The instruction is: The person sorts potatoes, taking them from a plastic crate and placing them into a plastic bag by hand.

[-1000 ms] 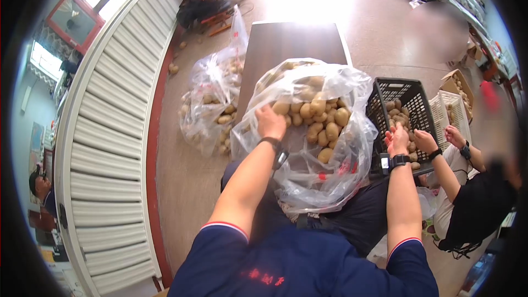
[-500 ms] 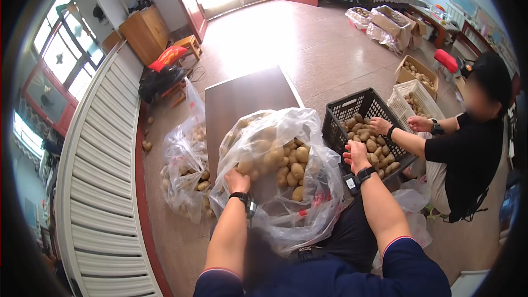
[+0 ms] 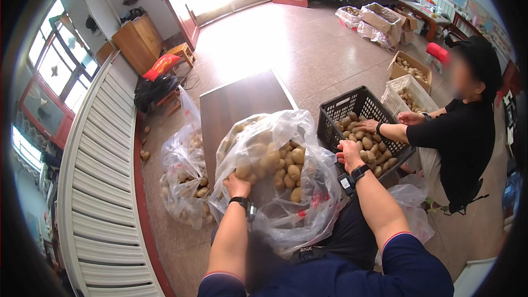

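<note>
A large clear plastic bag stands wide in front of me with potatoes inside. At its left side, my left hand rests against the film and the nearest potatoes, fingers curled in. What those fingers hold is hidden. My right hand is over the near left rim of a black plastic crate, its fingers apart and nothing seen in them. More potatoes fill much of that crate. A co-worker's hand lies on them, and their other hand hovers by the crate's right side.
A brown board lies behind the bag. Another clear bag of potatoes sits at the left, near a white radiator. Beyond the crate are a white basket and a cardboard box, both holding potatoes. The co-worker sits at right.
The co-worker's hand has moved down onto the potatoes in the crate. My right hand has shifted slightly left, its fingers still apart. My left hand keeps its place at the bag.
</note>
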The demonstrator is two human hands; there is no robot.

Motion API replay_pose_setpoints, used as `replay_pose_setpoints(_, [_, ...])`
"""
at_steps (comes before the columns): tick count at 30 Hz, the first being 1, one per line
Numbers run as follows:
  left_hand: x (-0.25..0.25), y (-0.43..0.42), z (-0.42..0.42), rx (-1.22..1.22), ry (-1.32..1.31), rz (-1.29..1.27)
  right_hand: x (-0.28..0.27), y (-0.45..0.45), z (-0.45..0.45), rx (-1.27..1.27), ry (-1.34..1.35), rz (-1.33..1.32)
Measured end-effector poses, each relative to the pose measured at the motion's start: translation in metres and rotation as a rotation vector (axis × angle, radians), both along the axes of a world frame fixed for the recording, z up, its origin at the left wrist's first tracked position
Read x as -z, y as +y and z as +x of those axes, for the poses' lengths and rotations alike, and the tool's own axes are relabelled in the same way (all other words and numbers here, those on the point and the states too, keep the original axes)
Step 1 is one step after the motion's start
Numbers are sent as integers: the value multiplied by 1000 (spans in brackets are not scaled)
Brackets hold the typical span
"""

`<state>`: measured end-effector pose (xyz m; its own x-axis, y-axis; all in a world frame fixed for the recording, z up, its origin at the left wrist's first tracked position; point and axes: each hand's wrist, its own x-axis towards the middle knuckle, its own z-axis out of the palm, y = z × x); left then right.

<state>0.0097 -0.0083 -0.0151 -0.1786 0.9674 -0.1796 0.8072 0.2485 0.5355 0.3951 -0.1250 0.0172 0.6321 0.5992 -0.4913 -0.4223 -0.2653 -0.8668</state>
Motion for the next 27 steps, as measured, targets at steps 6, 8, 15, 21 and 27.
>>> replay_pose_setpoints(6, [-11,-1,2,-6,-109,-48,5,0,2,-66,-14,-13])
replay_pose_setpoints(8, [-13,-2,4,-61,-155,-57,5,0,0,-42,-18,-3])
replay_pose_setpoints(15, [-8,6,14,-220,-314,-89,2,2,-7,-30,-62,21])
replay_pose_setpoints(21, [-48,-20,33,-80,-714,-174,4,8,-27,-164,-397,38])
replay_pose_setpoints(27, [-51,-31,47,98,-980,-236,-8,2,-62,-418,-861,225])
